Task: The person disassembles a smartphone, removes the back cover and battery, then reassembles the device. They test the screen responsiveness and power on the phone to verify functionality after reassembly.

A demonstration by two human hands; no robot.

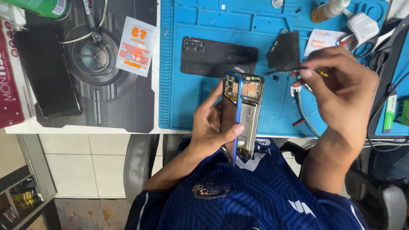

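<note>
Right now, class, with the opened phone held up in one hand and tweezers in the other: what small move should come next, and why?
Probably lay the black piece down on the blue mat. The right hand grips tweezers that pinch this flat piece clear of the opened phone, which the left hand holds on edge. The piece hangs free, so parking it seems sensible.

Dark blue patterned jersey (255, 191); white stripes; chest crest.

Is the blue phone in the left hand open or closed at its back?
Open. The blue phone shows its circuit board and battery; a dark back cover lies apart on the blue mat.
</note>
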